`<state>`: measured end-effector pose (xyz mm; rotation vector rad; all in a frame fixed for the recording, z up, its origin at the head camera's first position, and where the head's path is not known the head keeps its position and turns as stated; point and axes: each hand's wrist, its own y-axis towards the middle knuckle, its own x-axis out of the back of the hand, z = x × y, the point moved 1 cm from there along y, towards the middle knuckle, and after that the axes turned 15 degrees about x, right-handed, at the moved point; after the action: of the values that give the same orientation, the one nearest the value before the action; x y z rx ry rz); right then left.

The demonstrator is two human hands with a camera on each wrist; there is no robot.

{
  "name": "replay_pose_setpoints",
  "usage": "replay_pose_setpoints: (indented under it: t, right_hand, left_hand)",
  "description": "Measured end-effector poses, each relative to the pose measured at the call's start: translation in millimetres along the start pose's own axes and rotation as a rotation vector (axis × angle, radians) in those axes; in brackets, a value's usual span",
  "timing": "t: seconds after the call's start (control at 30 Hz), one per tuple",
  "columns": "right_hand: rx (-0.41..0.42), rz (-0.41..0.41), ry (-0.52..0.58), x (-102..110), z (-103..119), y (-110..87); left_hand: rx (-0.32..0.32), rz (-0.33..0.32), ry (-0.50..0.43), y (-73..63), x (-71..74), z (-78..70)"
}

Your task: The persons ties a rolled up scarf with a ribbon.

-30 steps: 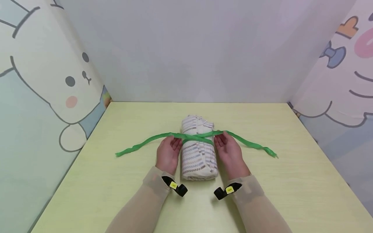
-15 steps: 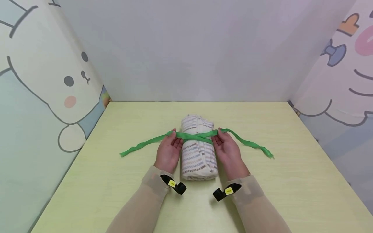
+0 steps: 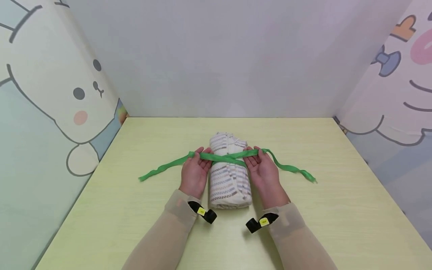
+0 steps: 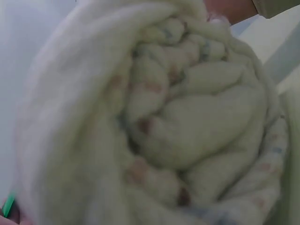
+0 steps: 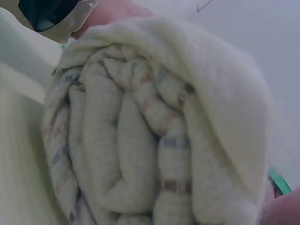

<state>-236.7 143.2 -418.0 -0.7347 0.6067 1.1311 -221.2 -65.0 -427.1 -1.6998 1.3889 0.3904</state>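
Note:
A rolled cream cloth (image 3: 227,183) with rows of small coloured stripes lies lengthwise mid-table. A green ribbon (image 3: 222,159) wraps around it, its two lengths crossing on top. On the roll's left side my left hand (image 3: 194,176) pinches one length between thumb and fingers. Opposite it, my right hand (image 3: 266,180) pinches the other length the same way. Both loose tails trail outward onto the table. The wrist views are filled by the roll's near end (image 4: 201,122), where the coiled layers (image 5: 126,140) show; a sliver of green ribbon (image 5: 280,181) appears at the edge.
The pale yellow table (image 3: 101,210) meets a plain grey wall (image 3: 229,60) at the back. Side panels with cartoon drawings (image 3: 50,93) stand left and right. Black wrist cameras (image 3: 210,216) are strapped over beige sleeves (image 3: 158,236).
Both ribbon tails have drawn slightly inward on the table. The fingers have shifted a little up toward the roll's far end; the right thumb now sits farther out along the ribbon than half a second ago.

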Motion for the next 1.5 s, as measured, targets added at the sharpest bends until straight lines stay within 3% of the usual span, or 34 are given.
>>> replay_pose_setpoints:
  t: [0.2,0.5,0.67,0.8,0.93,1.1,1.33,1.5]
  right_hand:
    - [-0.048,-0.031,0.112,-2.6,2.1,-0.2]
    - [-0.062,-0.119,0.126,7.6,4.4,6.6]
    - [-0.105,-0.066,0.160,7.5,4.4,6.6]
    - [-0.135,0.020,0.165,3.7,6.5,4.3]
    - [-0.126,0.137,0.038,0.2,8.4,2.9]
    - [-0.060,0.290,-0.244,-3.6,10.7,3.4]
    - [0.058,0.471,-0.659,-9.1,13.1,5.7]
    - [0.166,0.559,-0.890,-14.1,14.1,5.4]
  left_hand:
    - [0.003,0.008,-0.092,1.7,-2.6,-0.6]
    - [0.024,-0.058,-0.147,3.4,0.5,-0.4]
    - [0.039,0.000,-0.143,6.2,1.4,-2.6]
    - [0.051,0.043,-0.110,7.3,-0.8,-4.6]
    - [0.041,0.076,0.018,6.9,-4.1,-4.8]
    - [-0.023,0.102,0.206,4.9,-7.9,-6.3]
    - [-0.083,0.121,0.523,1.8,-12.9,-11.5]
    - [-0.115,0.147,0.792,-2.9,-16.9,-15.0]
